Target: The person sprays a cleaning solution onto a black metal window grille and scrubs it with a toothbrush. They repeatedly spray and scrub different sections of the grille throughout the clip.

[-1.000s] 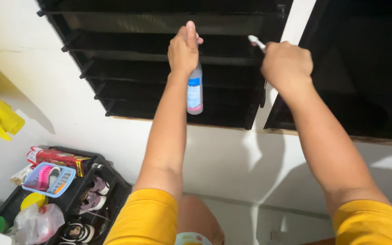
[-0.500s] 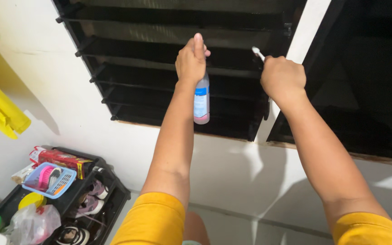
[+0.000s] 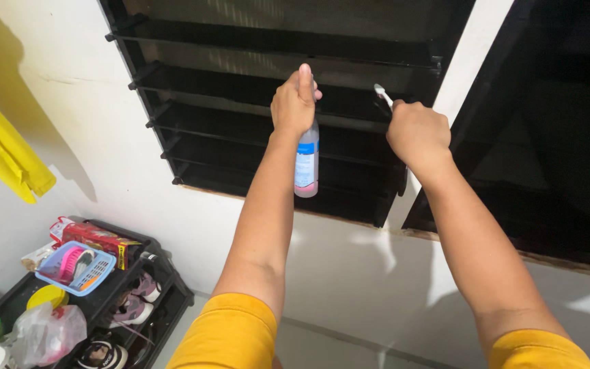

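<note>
Your left hand (image 3: 295, 102) grips the spray bottle (image 3: 306, 164) hanging against the black louvers (image 3: 240, 89), right hand (image 3: 414, 133) fisted on a small white brush (image 3: 382, 93) at the frame edge; both sit lower in view than a second ago, grips unchanged.

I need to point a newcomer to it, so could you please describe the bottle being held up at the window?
Start at the black louvered window in the white wall. In front of its lower slats the left hand grips a spray bottle by its top. It is the only clear bottle there, with a blue label and pink liquid at the bottom.
</note>
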